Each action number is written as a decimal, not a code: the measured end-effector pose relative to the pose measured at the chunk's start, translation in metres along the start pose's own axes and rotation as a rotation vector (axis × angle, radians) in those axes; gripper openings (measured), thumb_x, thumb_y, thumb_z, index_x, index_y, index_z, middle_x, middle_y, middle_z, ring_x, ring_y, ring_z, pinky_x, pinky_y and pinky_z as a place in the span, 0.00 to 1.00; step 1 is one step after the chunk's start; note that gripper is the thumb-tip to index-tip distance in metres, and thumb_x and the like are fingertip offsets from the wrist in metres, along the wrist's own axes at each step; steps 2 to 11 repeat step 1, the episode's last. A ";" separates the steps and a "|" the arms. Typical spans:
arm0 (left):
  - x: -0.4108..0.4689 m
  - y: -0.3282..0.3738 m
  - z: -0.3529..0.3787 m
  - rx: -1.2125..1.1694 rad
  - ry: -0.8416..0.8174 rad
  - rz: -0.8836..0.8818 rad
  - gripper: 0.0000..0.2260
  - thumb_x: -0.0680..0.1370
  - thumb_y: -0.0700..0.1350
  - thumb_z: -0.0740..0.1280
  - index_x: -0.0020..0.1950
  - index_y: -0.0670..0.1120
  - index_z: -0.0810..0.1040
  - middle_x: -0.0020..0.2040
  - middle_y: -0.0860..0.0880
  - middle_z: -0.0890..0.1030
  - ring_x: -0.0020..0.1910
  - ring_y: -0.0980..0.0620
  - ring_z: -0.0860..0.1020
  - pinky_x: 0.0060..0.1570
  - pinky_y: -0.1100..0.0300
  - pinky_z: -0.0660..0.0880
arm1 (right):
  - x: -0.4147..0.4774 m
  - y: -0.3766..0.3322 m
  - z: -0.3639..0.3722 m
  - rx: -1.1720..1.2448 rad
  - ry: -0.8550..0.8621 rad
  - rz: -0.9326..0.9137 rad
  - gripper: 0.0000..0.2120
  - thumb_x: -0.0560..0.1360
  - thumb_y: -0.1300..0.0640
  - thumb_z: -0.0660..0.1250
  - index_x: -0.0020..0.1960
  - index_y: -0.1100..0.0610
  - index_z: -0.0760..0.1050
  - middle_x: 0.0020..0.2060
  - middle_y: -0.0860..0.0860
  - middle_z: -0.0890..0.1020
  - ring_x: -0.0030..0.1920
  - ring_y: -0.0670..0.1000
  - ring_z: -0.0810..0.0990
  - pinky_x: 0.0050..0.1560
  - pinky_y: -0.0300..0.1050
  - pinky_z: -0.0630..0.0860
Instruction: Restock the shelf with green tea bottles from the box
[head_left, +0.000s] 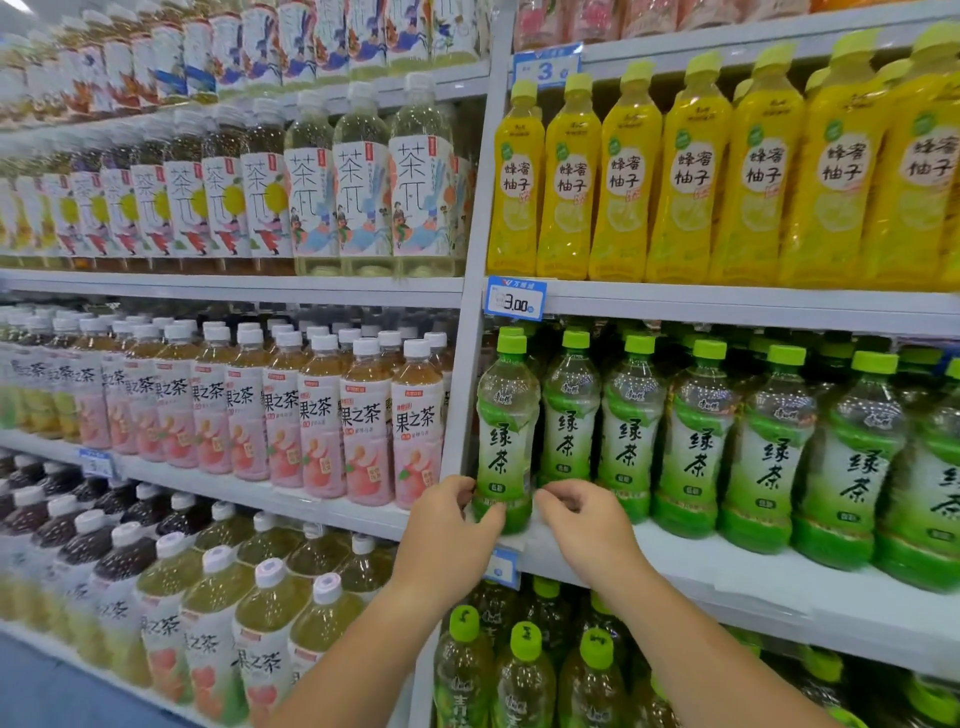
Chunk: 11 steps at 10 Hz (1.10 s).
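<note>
Head view: your left hand (451, 525) and right hand (582, 519) pinch the leftmost green tea bottle (506, 431) low, at the shelf (727, 566) front edge.
Risk: it's near the lip; an uneven nudge could tip it off or into its right neighbour (567, 410).
Box: out of view.

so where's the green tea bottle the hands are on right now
In the head view, the green tea bottle stands at the left end of its row, beside the grey shelf upright, with the left hand and right hand at its base.
</note>
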<state>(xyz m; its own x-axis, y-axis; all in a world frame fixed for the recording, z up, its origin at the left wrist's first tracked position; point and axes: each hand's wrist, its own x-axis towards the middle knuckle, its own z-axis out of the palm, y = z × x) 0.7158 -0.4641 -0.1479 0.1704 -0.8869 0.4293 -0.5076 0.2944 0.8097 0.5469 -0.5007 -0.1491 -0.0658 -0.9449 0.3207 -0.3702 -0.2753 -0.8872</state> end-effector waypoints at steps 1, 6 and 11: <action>-0.007 0.005 -0.001 0.001 -0.010 -0.104 0.24 0.77 0.54 0.71 0.71 0.49 0.72 0.62 0.54 0.78 0.57 0.59 0.76 0.55 0.62 0.72 | -0.002 0.002 -0.010 -0.001 0.029 0.041 0.10 0.78 0.49 0.68 0.57 0.51 0.81 0.46 0.39 0.82 0.47 0.38 0.78 0.41 0.30 0.69; -0.007 0.005 -0.001 0.001 -0.010 -0.104 0.24 0.77 0.54 0.71 0.71 0.49 0.72 0.62 0.54 0.78 0.57 0.59 0.76 0.55 0.62 0.72 | -0.002 0.002 -0.010 -0.001 0.029 0.041 0.10 0.78 0.49 0.68 0.57 0.51 0.81 0.46 0.39 0.82 0.47 0.38 0.78 0.41 0.30 0.69; -0.007 0.005 -0.001 0.001 -0.010 -0.104 0.24 0.77 0.54 0.71 0.71 0.49 0.72 0.62 0.54 0.78 0.57 0.59 0.76 0.55 0.62 0.72 | -0.002 0.002 -0.010 -0.001 0.029 0.041 0.10 0.78 0.49 0.68 0.57 0.51 0.81 0.46 0.39 0.82 0.47 0.38 0.78 0.41 0.30 0.69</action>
